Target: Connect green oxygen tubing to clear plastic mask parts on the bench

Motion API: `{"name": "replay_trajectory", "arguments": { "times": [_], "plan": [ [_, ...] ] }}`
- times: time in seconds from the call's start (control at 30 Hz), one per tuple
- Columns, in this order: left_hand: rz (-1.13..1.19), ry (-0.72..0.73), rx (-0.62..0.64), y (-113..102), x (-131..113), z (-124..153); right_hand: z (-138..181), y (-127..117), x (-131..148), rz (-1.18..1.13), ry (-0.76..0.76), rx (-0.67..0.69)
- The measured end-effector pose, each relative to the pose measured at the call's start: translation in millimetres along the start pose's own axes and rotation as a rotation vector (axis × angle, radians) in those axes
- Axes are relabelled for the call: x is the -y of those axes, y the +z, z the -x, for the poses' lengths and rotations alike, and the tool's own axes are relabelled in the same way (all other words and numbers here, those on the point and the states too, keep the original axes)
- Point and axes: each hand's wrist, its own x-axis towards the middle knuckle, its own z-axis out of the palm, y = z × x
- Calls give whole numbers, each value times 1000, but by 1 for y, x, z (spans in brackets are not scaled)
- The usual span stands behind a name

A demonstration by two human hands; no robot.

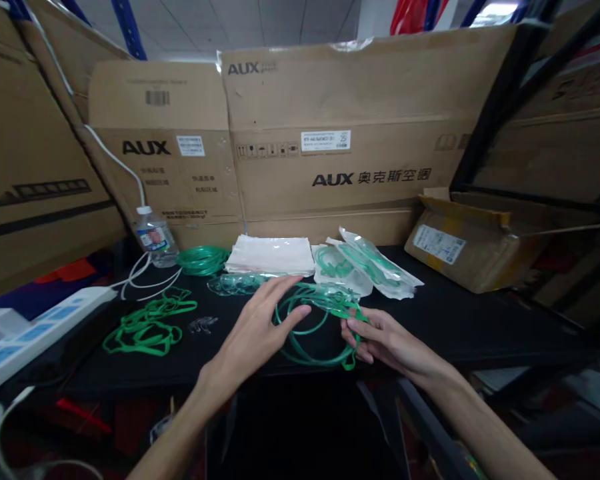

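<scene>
Green tubing, coiled in a loop, sits between my two hands above the front edge of the black bench. My left hand has its fingers spread, the thumb hooked inside the coil and the fingertips over its top. My right hand pinches the coil's right side, where a tie of the same green seems to wrap it; I cannot make out the tie clearly. A clear plastic part at the coil's far end is blurred. Farther back lie sealed bags of the same tubing, a stack of empty bags, another coil and loose green bands.
</scene>
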Motion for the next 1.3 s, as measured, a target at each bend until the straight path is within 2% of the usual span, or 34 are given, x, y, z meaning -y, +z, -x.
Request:
{"name": "replay_trajectory", "arguments": {
  "times": [0.17, 0.3, 0.43, 0.57, 0.67, 0.77, 0.83, 0.9, 0.97, 1.07, 1.13, 1.23, 1.3],
  "plan": [
    [-59, -51, 70, 10, 36, 5, -23, 4, -4, 105, 19, 83],
    [-74, -63, 58, 16, 52, 10, -32, 2, -14, 193, -25, -38],
    [-72, -80, 50, 18, 56, 14, -33, -4, -17, 160, 0, -206],
    [-105, -118, 23, 16, 58, 14, -32, -9, -15, 175, 81, -181],
    [-154, -148, -19, 15, 61, 14, -29, -14, -11, 404, 65, -165],
    [-175, -161, -49, 15, 63, 14, -24, -16, -4, 763, 26, -277],
    [-175, -156, -56, 15, 62, 14, -22, -12, 3, 950, -91, -364],
    [-169, -142, -53, 15, 61, 14, -25, -4, 11, 1067, -262, -387],
    [-165, -126, -50, 15, 60, 13, -34, 6, 20, 1141, -388, -342],
    [-166, -104, -49, 14, 58, 13, -57, 18, 30, 1224, -440, -274],
    [-166, -97, -54, 13, 58, 14, -76, 21, 34, 1254, -361, -198],
    [-173, -89, -57, 14, 60, 14, -100, 18, 35, 1253, -150, -9],
    [-176, -88, -59, 15, 61, 14, -111, 13, 35, 1250, -76, 67]
  ]
}}
